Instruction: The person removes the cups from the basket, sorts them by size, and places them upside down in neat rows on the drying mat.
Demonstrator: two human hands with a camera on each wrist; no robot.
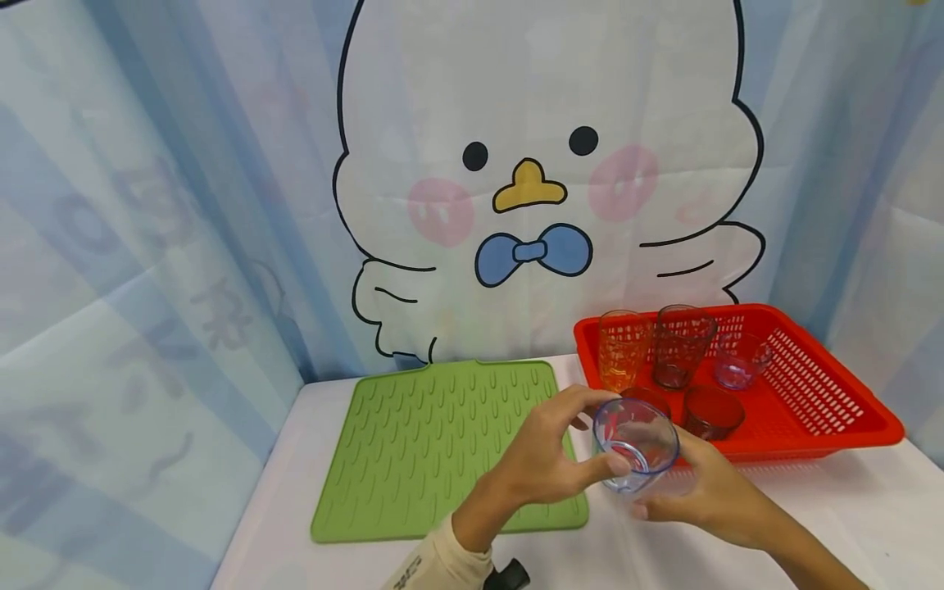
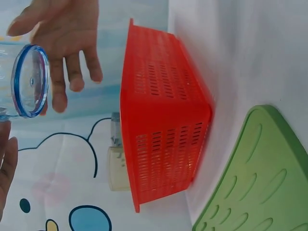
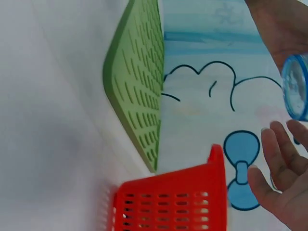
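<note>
A clear, bluish drinking glass (image 1: 636, 442) is held above the table, between the green mat and the red basket. My left hand (image 1: 549, 451) grips it from the left, with the thumb across its near side. On the other side, my right hand (image 1: 711, 492) is close to the glass with its fingers spread. The left wrist view shows the right hand (image 2: 72, 43) beside the glass (image 2: 31, 82), its fingers loosely extended. In the right wrist view a gap shows between the right hand's fingers (image 3: 276, 154) and the glass (image 3: 294, 86).
A red perforated basket (image 1: 848, 447) stands at the right, holding several glasses, among them an amber tumbler (image 1: 619, 352) and a dark tumbler (image 1: 682, 348). A green ridged mat (image 1: 442, 451) lies left of it. A cartoon-printed curtain (image 1: 531, 98) hangs behind the table.
</note>
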